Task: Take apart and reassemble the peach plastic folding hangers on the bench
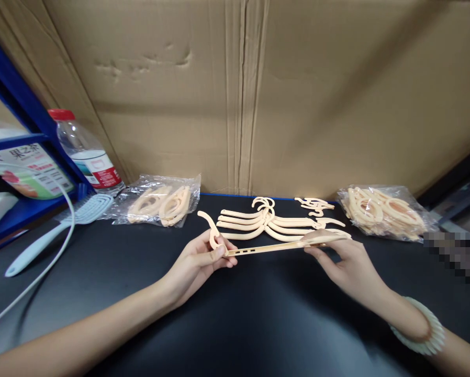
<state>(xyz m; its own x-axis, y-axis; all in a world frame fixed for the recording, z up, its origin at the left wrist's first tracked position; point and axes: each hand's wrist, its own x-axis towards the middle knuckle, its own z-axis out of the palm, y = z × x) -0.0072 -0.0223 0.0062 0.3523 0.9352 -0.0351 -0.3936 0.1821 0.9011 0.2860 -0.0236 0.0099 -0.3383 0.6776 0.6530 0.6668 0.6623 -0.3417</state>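
A cream plastic hanger piece, long and slotted with a hook at its left end, is held level just above the black table. My left hand pinches its hooked end. My right hand grips the other end with fingers closed over it. Right behind lies a stack of assembled cream hangers with their hooks pointing away, and a few loose hook pieces sit beside it.
Two clear bags of cream parts lie at the back: one on the left, one on the right. A water bottle, a pale hairbrush, a white cable and blue shelving stand left. A cardboard wall closes the back.
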